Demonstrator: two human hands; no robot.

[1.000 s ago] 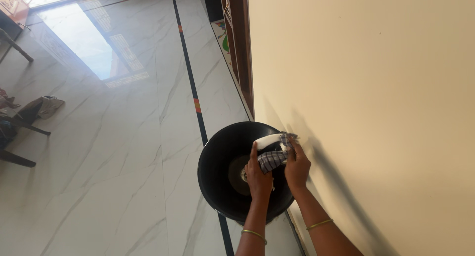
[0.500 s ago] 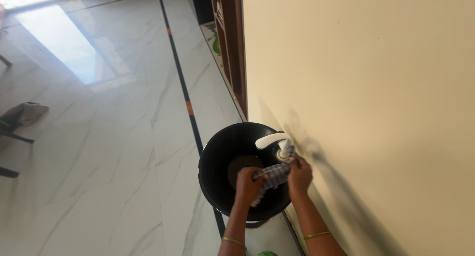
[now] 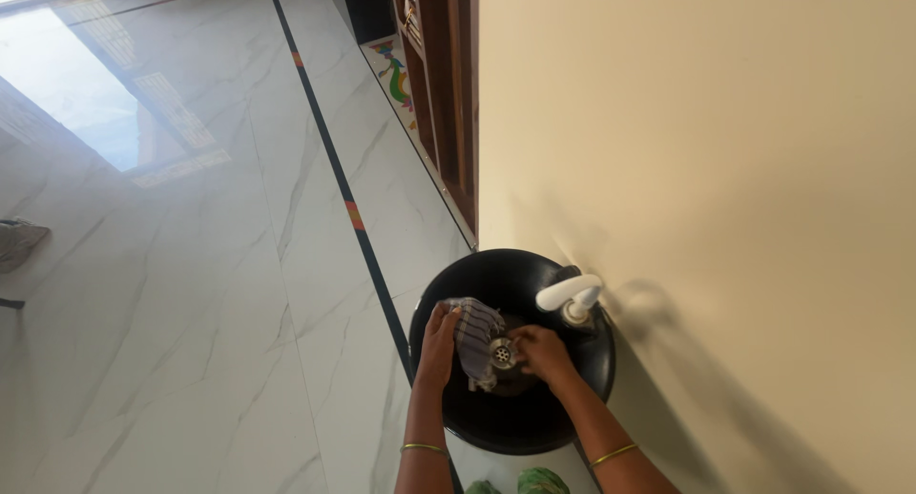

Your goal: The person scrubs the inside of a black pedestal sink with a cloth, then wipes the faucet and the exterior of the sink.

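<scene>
Your left hand (image 3: 440, 334) grips the checked cloth (image 3: 474, 330) inside the black basin (image 3: 520, 418) — right hand (image 3: 544, 351) also closed on it, beside the metal drain (image 3: 502, 354). White tap (image 3: 567, 294) on the rim, cream wall (image 3: 697, 150) behind, marble floor (image 3: 210, 284) — wooden door frame (image 3: 448, 84) further off.

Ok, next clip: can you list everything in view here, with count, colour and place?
basin: one, black, round, against the wall
tap: one, white, at the basin's wall side
drain: one, metal, basin bottom
cloth: one, checked grey and white, inside the basin
floor: pale marble tiles with a dark stripe
wall: cream, right side
door frame: brown wood, top centre
left hand: holds the cloth
right hand: at the drain
bangles: two, gold, one per wrist
</scene>
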